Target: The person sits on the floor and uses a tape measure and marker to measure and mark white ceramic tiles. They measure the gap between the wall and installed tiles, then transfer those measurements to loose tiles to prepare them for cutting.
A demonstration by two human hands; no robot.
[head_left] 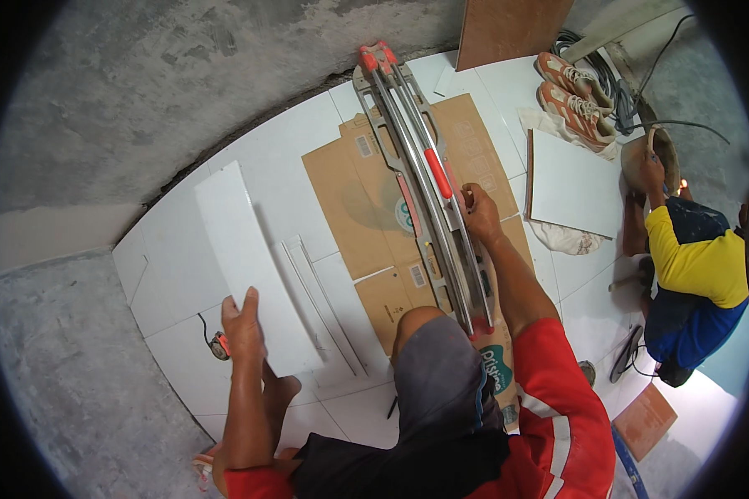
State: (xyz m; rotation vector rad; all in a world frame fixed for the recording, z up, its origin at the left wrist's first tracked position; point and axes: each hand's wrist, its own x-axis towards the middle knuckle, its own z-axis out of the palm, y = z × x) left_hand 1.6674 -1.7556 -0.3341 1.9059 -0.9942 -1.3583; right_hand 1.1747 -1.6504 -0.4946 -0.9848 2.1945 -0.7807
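Observation:
My left hand grips the near edge of a long white tile piece that lies slanted over the white tiled floor. My right hand is closed on the rail of a manual tile cutter, close to its red handle. The cutter lies lengthwise on flattened brown cardboard. My knee in grey shorts rests at the cutter's near end.
Two narrow white tile strips lie between the tile piece and the cardboard. A tape measure sits by my left wrist. At right, another person in a yellow and blue shirt crouches near a white tile, orange shoes and cables.

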